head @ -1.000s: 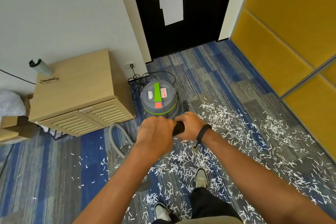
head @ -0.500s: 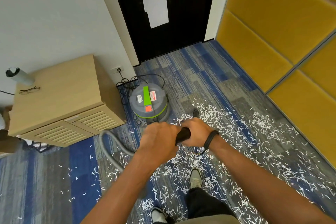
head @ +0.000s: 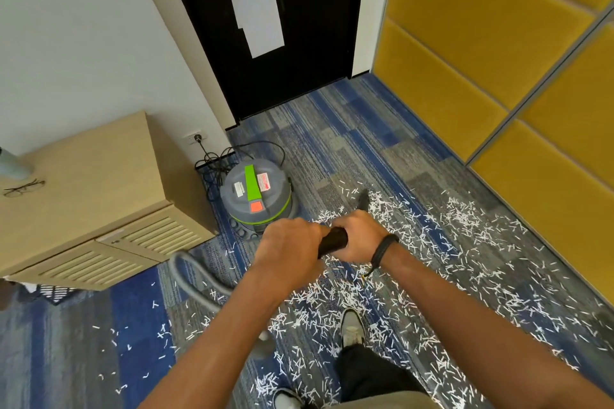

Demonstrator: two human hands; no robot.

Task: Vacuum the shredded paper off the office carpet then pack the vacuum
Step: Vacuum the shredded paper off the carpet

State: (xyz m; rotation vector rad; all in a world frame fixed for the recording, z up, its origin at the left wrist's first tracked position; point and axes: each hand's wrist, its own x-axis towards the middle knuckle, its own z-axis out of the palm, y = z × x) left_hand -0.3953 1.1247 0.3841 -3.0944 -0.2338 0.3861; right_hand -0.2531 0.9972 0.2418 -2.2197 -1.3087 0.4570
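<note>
**deskjockey:** Shredded paper (head: 382, 292) is all over the carpet (head: 349, 143), lying thickest from the person's feet out toward the yellow wall panels (head: 481, 53), with thinner scatter on the blue strip to the left. The bit near the door (head: 299, 26) looks bare. Judging by that, the vacuuming has barely started.

**carpetguy:** Where's the wand pointing?

**deskjockey:** Both hands are on the black wand (head: 334, 240). The left hand (head: 289, 251) is wrapped round the near end, fingers curled under it. The right hand (head: 360, 236) grips it a bit further along. Its long axis runs away from the person, forward and slightly right, and the dark nozzle tip (head: 363, 201) sits at the far edge of the paper patch. So nearly all the mess lies behind the tip, back toward the body and off to the right. My guess is that the next stroke has to pull back or sweep right, and the right hand is the nearer one to steer it.

**carpetguy:** Count of stuff?

**deskjockey:** One grey canister vacuum (head: 257, 196) with a green stripe, just left of the hands and beyond them. One grey hose (head: 189, 279) loops down to the left. One cord (head: 216, 159) is plugged into the wall socket (head: 196, 137). One wooden cabinet (head: 93, 199) has a pair of glasses (head: 23, 188) on top. Two shoes are showing. The paper bits are too many to count.
</note>
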